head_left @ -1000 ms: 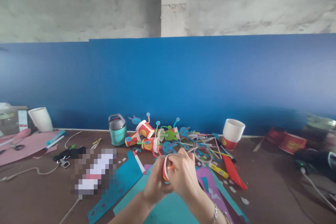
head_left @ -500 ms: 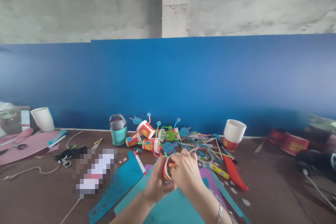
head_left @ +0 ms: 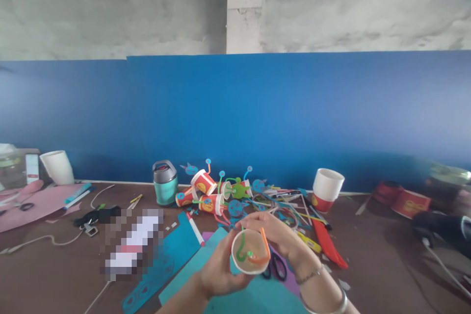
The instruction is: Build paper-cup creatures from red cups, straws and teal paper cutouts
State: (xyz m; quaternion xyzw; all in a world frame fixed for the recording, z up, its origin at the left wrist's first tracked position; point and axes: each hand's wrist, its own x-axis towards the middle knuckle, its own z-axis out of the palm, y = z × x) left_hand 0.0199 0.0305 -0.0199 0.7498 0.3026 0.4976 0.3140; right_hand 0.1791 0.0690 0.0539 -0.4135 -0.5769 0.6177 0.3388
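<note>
A paper cup point(head_left: 253, 241) is tilted so that its open mouth faces me. My left hand point(head_left: 219, 270) grips it from the left, thumb below the rim. Inside lie a bent green straw point(head_left: 241, 253) and a bent orange straw point(head_left: 264, 243), whose end sticks up past the rim. My right hand point(head_left: 277, 233) curves round the far right side of the cup, its fingertips partly hidden behind it. Under the hands are teal paper sheets point(head_left: 191, 274), and dark-handled scissors point(head_left: 279, 268) show just right of the cup.
Behind the hands lie several decorated red cups point(head_left: 211, 203) with straws and blue paper shapes. A teal flask point(head_left: 165, 189) stands left of them, stacked white cups point(head_left: 327, 186) to the right. A red strip point(head_left: 327, 243) and yellow cutter point(head_left: 309, 242) lie nearby. A blue partition point(head_left: 235, 117) rises behind.
My right hand has come out of the cup's mouth and moved to its far side. The cup has tipped toward me, showing both straws inside. The scissors have come into view.
</note>
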